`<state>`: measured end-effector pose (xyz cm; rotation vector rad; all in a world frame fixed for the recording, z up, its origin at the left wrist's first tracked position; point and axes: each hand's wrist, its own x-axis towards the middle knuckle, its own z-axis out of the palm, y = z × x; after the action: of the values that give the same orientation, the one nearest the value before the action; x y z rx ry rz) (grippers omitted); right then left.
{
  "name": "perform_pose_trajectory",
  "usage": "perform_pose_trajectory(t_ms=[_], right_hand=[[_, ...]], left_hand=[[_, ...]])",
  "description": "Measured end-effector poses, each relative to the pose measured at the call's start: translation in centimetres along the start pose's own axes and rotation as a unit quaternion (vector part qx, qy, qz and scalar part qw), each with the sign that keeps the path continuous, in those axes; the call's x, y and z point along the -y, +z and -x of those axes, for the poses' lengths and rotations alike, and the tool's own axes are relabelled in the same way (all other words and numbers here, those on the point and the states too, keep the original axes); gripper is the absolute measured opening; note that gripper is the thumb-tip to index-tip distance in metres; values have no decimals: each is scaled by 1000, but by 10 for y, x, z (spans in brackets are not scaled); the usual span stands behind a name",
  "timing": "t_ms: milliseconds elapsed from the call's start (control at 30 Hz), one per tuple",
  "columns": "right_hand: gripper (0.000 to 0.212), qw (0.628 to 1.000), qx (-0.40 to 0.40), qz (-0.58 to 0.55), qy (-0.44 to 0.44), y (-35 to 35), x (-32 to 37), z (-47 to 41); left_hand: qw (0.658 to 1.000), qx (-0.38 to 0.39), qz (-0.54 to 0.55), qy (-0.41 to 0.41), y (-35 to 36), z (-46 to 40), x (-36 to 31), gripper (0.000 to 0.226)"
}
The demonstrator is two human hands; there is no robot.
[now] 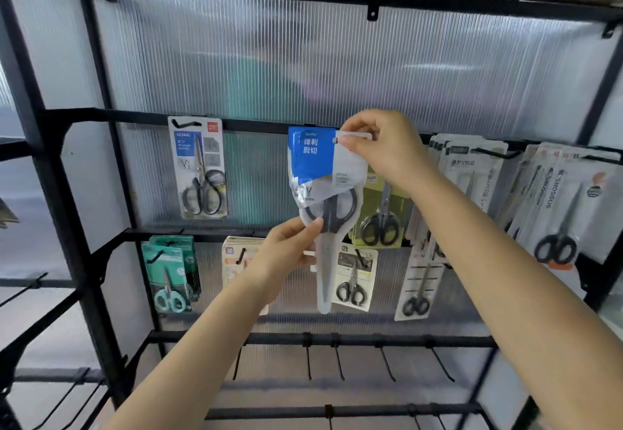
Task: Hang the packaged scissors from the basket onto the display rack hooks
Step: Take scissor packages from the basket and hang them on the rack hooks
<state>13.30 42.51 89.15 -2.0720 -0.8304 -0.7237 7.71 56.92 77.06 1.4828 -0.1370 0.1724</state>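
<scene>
A packaged pair of black-handled scissors point(323, 187) with a blue and white card hangs in front of the upper black rail point(256, 123) of the display rack. My right hand point(381, 150) pinches the pack's top right corner near its hang hole. My left hand point(286, 254) grips the pack lower down, at the scissor handles. More blue cards of the same kind sit right behind it. The hook under the card is hidden, and the basket is out of view.
Other scissor packs hang around: a Home pack point(199, 166) at left, teal ones point(172, 271) lower left, a green pack point(384, 214), small black pairs point(354, 278), and white packs point(556, 200) at right. Several bare hooks point(340, 362) stick out from the lower rail.
</scene>
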Motion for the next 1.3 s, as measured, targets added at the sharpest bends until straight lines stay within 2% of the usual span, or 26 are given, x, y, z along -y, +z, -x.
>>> perform_pose_trajectory(t_ms=[233, 533, 800, 1300], right_hand=[[13, 1000, 16, 6, -4, 1, -3, -4], [10, 999, -11, -38, 23, -1, -15, 0], [12, 999, -8, -25, 22, -3, -8, -8], [15, 999, 1, -7, 32, 9, -16, -10]], left_hand=[[1000, -17, -5, 8, 0, -4, 3, 19], [999, -16, -33, 8, 4, -8, 4, 17], [999, -13, -25, 39, 4, -9, -1, 17], [1000, 0, -17, 4, -1, -11, 7, 17]])
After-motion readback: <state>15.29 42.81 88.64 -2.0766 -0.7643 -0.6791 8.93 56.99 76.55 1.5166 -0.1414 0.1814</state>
